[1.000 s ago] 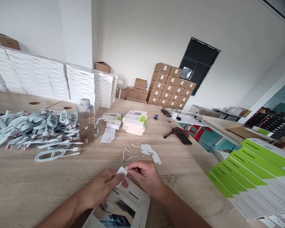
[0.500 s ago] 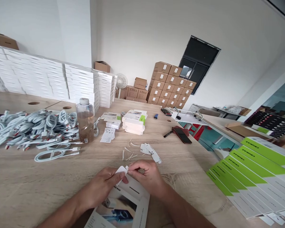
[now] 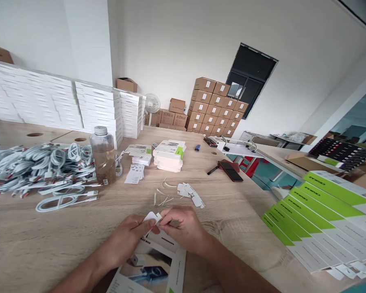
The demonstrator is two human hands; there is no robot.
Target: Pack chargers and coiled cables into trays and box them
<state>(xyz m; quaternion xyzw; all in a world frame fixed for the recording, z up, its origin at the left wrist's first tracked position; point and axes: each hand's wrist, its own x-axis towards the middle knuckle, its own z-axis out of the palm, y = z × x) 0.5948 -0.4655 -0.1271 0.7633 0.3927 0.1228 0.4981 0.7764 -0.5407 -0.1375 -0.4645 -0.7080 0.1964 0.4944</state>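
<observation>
Between thumb and fingers, my left hand (image 3: 128, 234) pinches a small white card piece (image 3: 151, 218) at the upper end of a printed box (image 3: 151, 268). The box is white with a picture of a phone and charger, and lies under both hands at the table's near side. My right hand (image 3: 183, 228) is closed in a pinch at the right edge of that white piece, its fingertips touching it. Just beyond the hands lie torn white card pieces (image 3: 190, 193) and several thin paper strips (image 3: 161, 199).
Coiled white cables (image 3: 55, 167) are heaped at left beside a water bottle (image 3: 103, 156). Ahead stand a stack of small boxes (image 3: 168, 156) and printed cards (image 3: 134, 173). A phone (image 3: 232, 171) lies right of centre; green-and-white boxes (image 3: 317, 219) lean at the right.
The view has shifted slightly, so the table things appear a little further left. Both hands stay at the white piece, with the right fingertips still pinching at its edge.
</observation>
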